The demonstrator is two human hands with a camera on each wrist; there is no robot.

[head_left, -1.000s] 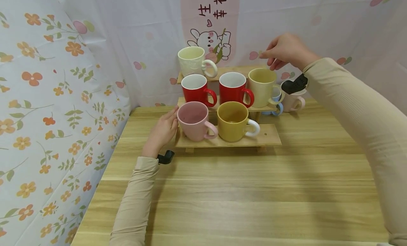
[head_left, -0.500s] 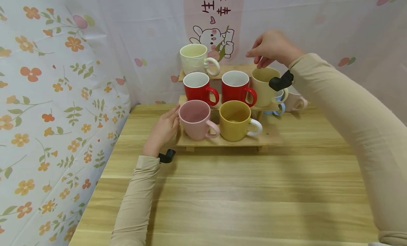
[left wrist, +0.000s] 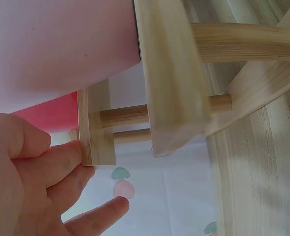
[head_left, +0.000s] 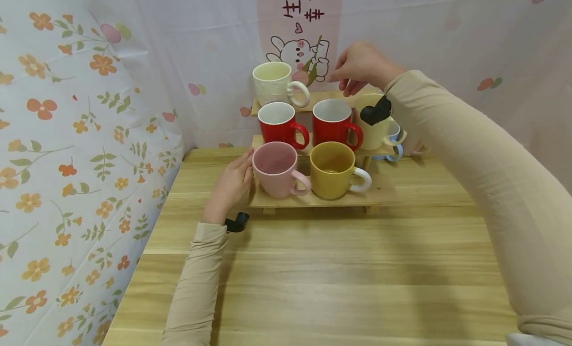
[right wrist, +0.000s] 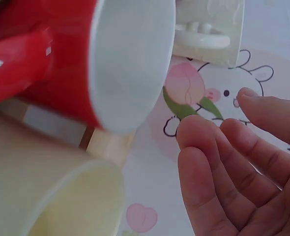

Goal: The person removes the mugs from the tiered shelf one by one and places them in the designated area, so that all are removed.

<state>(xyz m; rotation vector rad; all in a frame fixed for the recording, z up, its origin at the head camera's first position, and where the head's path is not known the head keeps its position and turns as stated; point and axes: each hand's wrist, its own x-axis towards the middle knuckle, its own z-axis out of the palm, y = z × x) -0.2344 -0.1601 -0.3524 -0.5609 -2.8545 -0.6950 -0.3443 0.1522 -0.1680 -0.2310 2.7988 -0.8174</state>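
My left hand [head_left: 232,183] rests at the left end of the tiered wooden shelf [head_left: 377,197], just beside the pink mug [head_left: 273,179]. In the left wrist view its fingertips [left wrist: 86,173] lie at the end of a shelf board, with one finger stretched free. My right hand [head_left: 364,68], holding nothing, hovers above the top tier with fingers loosely bent. Below it stand a red mug [head_left: 329,130] and a pale yellow mug [head_left: 370,132], partly covered by the wrist camera. On the top tier, left of the right hand, is a cream mug [head_left: 271,88] with a twisted handle.
A second red mug [head_left: 278,130] is on the middle tier, and a mustard mug [head_left: 331,177] with a white handle on the lowest. Behind the shelf at right, a blue mug [head_left: 395,142] is partly hidden. A printed curtain [head_left: 201,48] hangs behind the wooden table [head_left: 313,281].
My right hand has moved left above the shelf, from over the pale yellow mug to over the red one, still holding nothing. The left hand stays at the shelf's end.
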